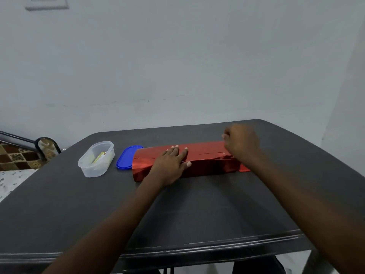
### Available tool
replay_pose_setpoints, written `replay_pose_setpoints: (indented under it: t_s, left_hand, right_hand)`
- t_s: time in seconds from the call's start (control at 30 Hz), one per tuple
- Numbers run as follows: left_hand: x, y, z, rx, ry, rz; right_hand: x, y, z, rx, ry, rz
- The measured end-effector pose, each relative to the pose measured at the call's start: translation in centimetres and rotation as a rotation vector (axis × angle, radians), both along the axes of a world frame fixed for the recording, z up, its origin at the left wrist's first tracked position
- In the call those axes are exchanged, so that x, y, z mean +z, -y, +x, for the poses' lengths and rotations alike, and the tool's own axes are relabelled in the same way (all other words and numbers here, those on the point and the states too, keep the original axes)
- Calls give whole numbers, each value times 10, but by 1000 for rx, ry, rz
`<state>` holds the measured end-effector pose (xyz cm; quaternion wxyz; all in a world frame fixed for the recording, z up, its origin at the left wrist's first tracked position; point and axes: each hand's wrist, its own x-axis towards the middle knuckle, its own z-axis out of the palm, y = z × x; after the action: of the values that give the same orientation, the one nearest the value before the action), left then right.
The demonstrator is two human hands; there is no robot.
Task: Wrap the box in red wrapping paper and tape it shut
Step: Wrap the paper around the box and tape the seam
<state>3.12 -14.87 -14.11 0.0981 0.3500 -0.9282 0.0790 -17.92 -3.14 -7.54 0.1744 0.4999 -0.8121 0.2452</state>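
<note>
We count one red-wrapped box (197, 161), one clear tub (96, 159) at nine o'clock, one blue lid (126, 157), two hands.

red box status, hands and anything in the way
Left hand flat on the wrapped box, pinning the paper. Right hand curled above its right end; what it holds is blurred. Open clear container and blue lid left of the box.

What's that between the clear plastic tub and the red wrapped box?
A blue lid lies flat on the table, between the clear tub and the red-wrapped box, seen from the head camera.
</note>
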Motion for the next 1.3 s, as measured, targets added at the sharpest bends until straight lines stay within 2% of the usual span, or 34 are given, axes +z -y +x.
replay_pose_setpoints:
  t_s: [0.1, 0.2, 0.3, 0.47, 0.67, 0.83, 0.9, 1.03, 1.2, 1.3]
  left_hand:
    - [0, 2, -1, 8, 4, 2]
    - [1, 1, -6, 12, 14, 0]
    - [2, 3, -6, 13, 17, 13]
    - [1, 7, -6, 10, 23, 26]
    - [1, 9, -7, 13, 22, 30]
    - [-2, 10, -6, 6, 23, 15]
    - [-1, 11, -6, 5, 24, 6]
    - [-2, 11, -7, 5, 24, 5]
    - [-3, 9, -7, 2, 11, -13]
    - [-2, 9, -7, -2, 13, -13]
  right_hand:
    - [14, -13, -21, -152, 53, 4]
    - [18, -25, -41, -219, 161, 104]
    - [15, -24, -60, -200, 389, 148]
    - [13, -22, -80, -133, 739, 45]
    - [13, -9, -83, -208, 1102, 174]
    - [18, -6, -79, -186, 1201, 260]
    - [18, -4, -83, -137, 1239, 199]
    - [22, -13, -76, -43, 1303, -106]
    - [-14, -37, -61, -81, 1314, -478]
    - [-38, -43, -61, -173, 1212, -490]
